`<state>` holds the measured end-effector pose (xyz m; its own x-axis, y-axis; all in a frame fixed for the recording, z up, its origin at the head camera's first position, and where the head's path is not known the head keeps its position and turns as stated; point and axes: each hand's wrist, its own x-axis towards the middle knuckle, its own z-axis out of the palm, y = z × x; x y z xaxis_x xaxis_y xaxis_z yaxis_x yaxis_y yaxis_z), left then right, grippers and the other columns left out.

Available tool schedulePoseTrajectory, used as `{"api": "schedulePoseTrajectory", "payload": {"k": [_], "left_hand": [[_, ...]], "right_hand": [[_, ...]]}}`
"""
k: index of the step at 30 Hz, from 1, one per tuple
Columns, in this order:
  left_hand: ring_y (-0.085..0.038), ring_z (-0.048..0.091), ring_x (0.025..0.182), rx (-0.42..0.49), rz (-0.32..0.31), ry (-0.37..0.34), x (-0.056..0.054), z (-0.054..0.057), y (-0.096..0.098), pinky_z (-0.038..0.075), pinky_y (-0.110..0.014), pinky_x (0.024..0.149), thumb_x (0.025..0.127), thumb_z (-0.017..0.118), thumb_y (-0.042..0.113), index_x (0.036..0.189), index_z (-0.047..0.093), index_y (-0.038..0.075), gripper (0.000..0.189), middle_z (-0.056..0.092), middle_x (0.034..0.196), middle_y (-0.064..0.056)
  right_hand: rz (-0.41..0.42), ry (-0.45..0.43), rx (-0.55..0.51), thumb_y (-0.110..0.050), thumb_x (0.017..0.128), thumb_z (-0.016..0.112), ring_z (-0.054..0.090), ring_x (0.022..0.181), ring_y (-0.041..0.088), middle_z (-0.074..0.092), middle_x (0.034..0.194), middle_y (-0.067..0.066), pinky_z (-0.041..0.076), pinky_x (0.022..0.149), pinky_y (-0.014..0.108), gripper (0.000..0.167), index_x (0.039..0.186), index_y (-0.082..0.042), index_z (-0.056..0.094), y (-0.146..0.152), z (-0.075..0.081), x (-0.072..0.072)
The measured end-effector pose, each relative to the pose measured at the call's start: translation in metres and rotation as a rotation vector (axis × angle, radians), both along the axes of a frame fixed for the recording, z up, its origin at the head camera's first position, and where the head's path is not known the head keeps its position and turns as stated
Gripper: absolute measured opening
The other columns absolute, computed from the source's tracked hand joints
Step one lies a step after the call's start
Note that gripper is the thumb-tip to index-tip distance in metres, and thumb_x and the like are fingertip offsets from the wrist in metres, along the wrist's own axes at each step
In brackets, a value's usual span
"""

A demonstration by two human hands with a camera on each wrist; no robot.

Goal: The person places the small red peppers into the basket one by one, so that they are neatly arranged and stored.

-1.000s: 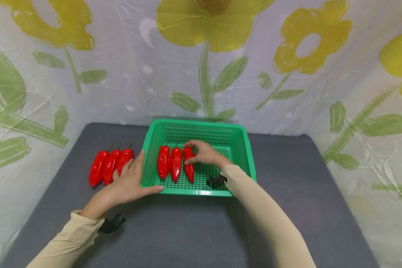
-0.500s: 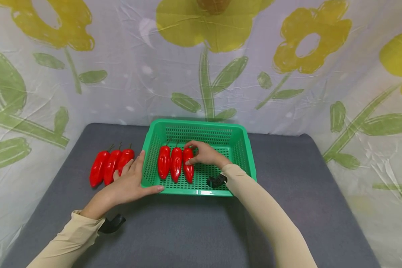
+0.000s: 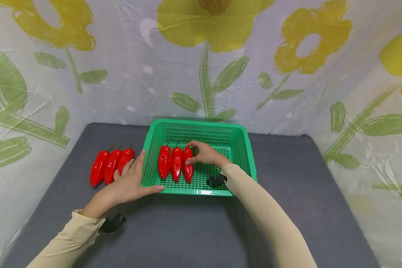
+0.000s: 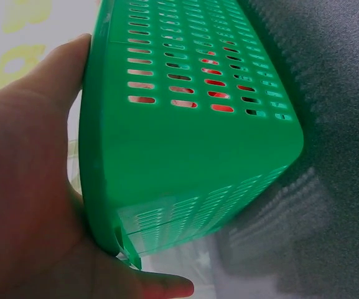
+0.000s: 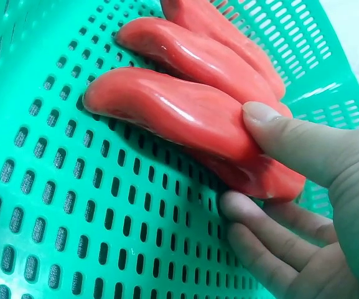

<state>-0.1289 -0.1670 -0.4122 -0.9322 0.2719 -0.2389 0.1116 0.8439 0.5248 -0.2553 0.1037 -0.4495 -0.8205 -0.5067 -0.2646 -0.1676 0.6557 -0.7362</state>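
Observation:
A green plastic basket (image 3: 207, 192) with slotted walls stands on the grey table. Three glossy red peppers lie side by side in its left half: a left pepper (image 3: 164, 162), a middle pepper (image 3: 176, 164) and a right pepper (image 3: 188, 172). My right hand (image 3: 207, 154) pinches the right pepper's stem end between thumb and fingers, as the right wrist view shows with the pepper (image 5: 167, 106) close up. With spread, mostly straight fingers, my left hand (image 3: 128, 184) rests at the basket's front left corner, thumb on the front rim (image 4: 95, 124).
Left of the basket, three more red peppers (image 3: 99, 169) lie on the grey table (image 3: 288, 193), the nearest partly hidden by my left fingers. A flower-print curtain (image 3: 127, 74) rises behind the table and along both sides.
The right pepper has turned slightly in my right hand, its lower tip shifting a little left toward the middle pepper. My left hand and the basket stay in place.

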Motion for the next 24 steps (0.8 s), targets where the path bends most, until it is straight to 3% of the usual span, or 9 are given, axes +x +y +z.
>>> {"api": "schedulePoseTrajectory", "payload": {"k": [24], "left_hand": [[-0.056,0.012,0.146,-0.014,0.005,-0.006,0.0008,0.0038,0.0017,0.009,-0.085,0.101,0.074,0.069,0.072,0.158,-0.009,0.003,0.133,0.014,0.162,-0.030]], "right_hand": [[-0.016,-0.018,-0.016,-0.026,0.084,0.079,0.053,0.124,0.030,0.054,0.138,0.013,0.053,0.094,0.042,0.066,0.143,-0.018,0.050,0.0010,-0.0004,-0.0004]]}}
